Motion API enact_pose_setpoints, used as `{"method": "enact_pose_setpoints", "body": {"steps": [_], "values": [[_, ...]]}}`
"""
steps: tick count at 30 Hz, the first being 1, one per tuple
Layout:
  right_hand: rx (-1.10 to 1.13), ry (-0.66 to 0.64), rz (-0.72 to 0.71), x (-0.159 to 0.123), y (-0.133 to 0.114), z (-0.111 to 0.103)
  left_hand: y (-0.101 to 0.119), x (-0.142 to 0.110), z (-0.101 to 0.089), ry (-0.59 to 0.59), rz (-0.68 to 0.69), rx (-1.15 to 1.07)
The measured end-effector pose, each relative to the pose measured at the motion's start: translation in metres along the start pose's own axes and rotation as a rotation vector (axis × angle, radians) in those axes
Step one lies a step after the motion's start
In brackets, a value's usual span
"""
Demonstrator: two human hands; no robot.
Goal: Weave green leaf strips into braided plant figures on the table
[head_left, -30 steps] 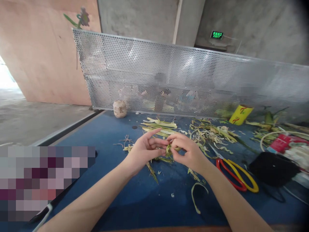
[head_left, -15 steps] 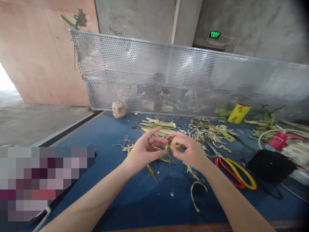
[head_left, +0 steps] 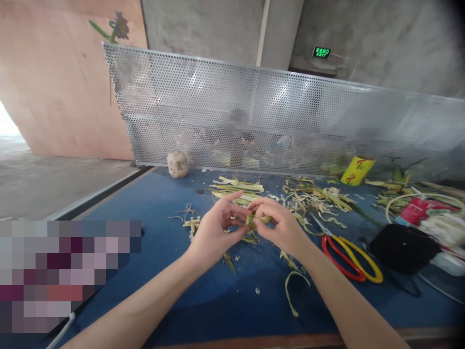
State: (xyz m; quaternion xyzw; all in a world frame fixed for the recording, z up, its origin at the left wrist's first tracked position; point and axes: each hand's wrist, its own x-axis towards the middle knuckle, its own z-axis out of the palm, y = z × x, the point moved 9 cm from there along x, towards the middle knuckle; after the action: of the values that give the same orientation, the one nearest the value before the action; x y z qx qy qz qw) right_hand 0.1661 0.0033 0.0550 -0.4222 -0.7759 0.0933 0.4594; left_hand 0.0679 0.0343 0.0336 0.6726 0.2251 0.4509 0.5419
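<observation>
Head view, small curled strip [head_left: 250,221], yellow-green; left hand [head_left: 217,232] and right hand [head_left: 284,224] pinching it

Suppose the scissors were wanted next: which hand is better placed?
Probably the right hand: the scissors lie to its right, handles toward the person. The left hand is farther off, though the right pinches a green strip.

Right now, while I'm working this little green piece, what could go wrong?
The small green piece might slip from the fingers of the right hand and get lost among similar-coloured scraps on the table. Also, the scissors lie close beside the right forearm, so a sideways sweep could perhaps knock them.
</observation>
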Motion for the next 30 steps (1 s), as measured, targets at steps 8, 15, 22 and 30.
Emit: {"method": "enact_pose_setpoints", "body": {"steps": [8,15,22,30], "values": [[-0.028,0.034,-0.014,0.001,-0.005,-0.002,-0.001,0.002,-0.002,-0.008,-0.024,0.001],[-0.043,0.017,0.003,0.0,-0.001,0.003,0.0,0.0,-0.003,0.022,0.005,0.11],[-0.052,-0.092,0.001,-0.001,0.001,0.01,-0.003,-0.001,-0.005,0.018,0.017,0.195],[-0.055,-0.171,0.042,-0.004,-0.004,0.01,0.002,0.002,-0.01,0.045,0.046,0.158]]}}
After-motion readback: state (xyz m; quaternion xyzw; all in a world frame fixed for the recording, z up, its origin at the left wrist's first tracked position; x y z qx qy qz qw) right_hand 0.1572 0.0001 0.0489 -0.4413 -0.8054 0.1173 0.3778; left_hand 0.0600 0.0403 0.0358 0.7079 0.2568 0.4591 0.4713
